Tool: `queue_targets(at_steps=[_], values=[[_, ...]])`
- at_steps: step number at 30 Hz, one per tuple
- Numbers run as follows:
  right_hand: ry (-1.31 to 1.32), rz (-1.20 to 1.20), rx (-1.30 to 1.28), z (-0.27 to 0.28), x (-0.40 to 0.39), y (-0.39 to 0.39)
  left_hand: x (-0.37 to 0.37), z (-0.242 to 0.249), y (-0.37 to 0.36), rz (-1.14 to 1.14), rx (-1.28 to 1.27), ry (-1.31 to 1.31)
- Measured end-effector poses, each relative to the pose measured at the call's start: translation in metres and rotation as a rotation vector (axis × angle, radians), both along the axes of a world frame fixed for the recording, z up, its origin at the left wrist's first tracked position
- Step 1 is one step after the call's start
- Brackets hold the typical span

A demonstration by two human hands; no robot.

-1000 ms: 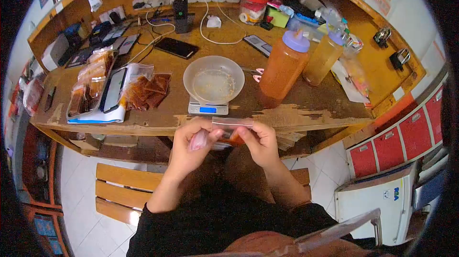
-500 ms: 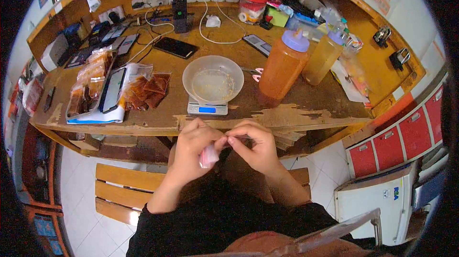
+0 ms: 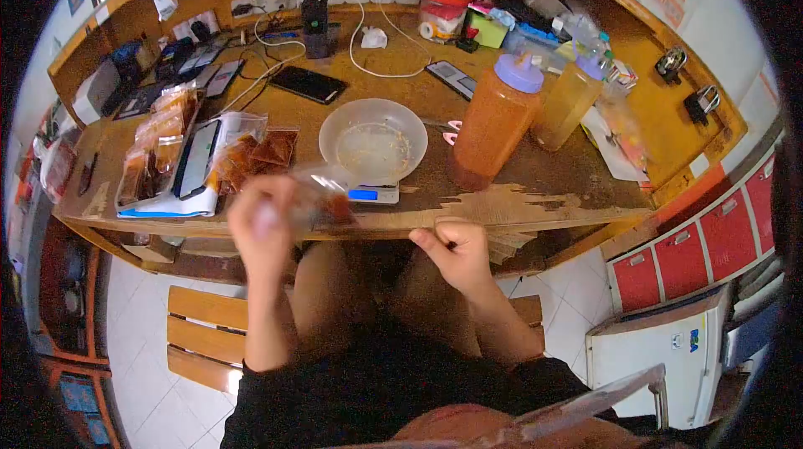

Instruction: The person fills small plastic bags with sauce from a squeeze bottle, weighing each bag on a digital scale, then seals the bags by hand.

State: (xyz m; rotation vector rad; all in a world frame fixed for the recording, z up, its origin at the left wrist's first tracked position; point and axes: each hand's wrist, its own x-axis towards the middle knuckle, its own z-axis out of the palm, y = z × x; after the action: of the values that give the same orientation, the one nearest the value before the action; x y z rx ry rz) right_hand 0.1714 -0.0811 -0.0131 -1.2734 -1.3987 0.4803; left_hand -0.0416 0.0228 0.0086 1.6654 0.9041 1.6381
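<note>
My left hand [image 3: 264,219], blurred by motion, grips a small clear plastic bag [image 3: 328,198] with red-brown contents at the desk's front edge. A pinkish-white bit also shows in its palm. My right hand [image 3: 456,250] is curled with nothing visible in it, just off the front edge. Between and beyond them a clear bowl [image 3: 373,141] with orange residue sits on a small scale [image 3: 385,196] with a lit blue display. Filled sachets [image 3: 274,148] lie left of the bowl. To its right stands a large orange-filled bottle [image 3: 495,127] with a purple cap.
Behind the orange bottle is a yellowish bottle [image 3: 569,106]. Pink-handled scissors [image 3: 452,133] lie beside the bowl. A black phone [image 3: 308,84] lies behind it, near white cables. At the left, a tray of sachets [image 3: 159,148] stands by another phone [image 3: 199,158].
My hands have moved apart. My left hand has swung left and up with the bag, which now shows beside the scale. My right hand has stayed nearly in place, its fingers more curled.
</note>
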Motion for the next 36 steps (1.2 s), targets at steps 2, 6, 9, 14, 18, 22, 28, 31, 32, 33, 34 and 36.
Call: queue_targets(at_steps=[2, 6, 9, 14, 18, 22, 28, 31, 32, 33, 34, 36], values=[[-0.026, 0.016, 0.004, -0.004, 0.003, -0.002, -0.021, -0.007, 0.038, 0.222, -0.056, 0.092], [-0.055, -0.030, 0.232, -0.003, -0.008, 0.005, -0.006, -0.020, 0.029, 0.245, 0.156, 0.054], [-0.258, -0.024, 0.301, 0.012, -0.014, -0.001, 0.019, -0.008, -0.028, -0.484, 0.020, 0.201], [-0.437, 0.164, 0.326, 0.000, -0.003, -0.007, 0.041, -0.014, -0.052, -1.183, -0.428, -0.102], [-0.477, 0.133, 0.280, 0.006, 0.000, -0.012, 0.039, -0.019, -0.047, -1.095, -0.477, -0.041], [-0.366, -0.072, 0.248, 0.011, 0.003, -0.009, 0.043, -0.019, -0.040, -0.300, 0.202, 0.281], [-0.120, 0.056, 0.082, 0.010, 0.003, -0.011, 0.051, -0.005, -0.059, -0.202, 0.368, 0.394], [-0.141, 0.168, 0.106, 0.001, 0.002, -0.011, 0.054, -0.012, -0.058, -0.285, 0.328, 0.446], [-0.145, 0.171, 0.097, -0.002, 0.004, -0.011, 0.052, -0.012, -0.056, -0.293, 0.352, 0.498], [-0.148, 0.172, 0.087, -0.004, 0.004, -0.011, 0.050, -0.013, -0.053, -0.302, 0.377, 0.551], [-0.148, 0.169, 0.086, -0.005, 0.003, -0.013, 0.049, -0.014, -0.051, -0.305, 0.377, 0.551], [0.031, 0.177, -0.018, -0.004, -0.001, -0.015, 0.050, -0.015, -0.048, -0.327, 0.423, 0.507]])
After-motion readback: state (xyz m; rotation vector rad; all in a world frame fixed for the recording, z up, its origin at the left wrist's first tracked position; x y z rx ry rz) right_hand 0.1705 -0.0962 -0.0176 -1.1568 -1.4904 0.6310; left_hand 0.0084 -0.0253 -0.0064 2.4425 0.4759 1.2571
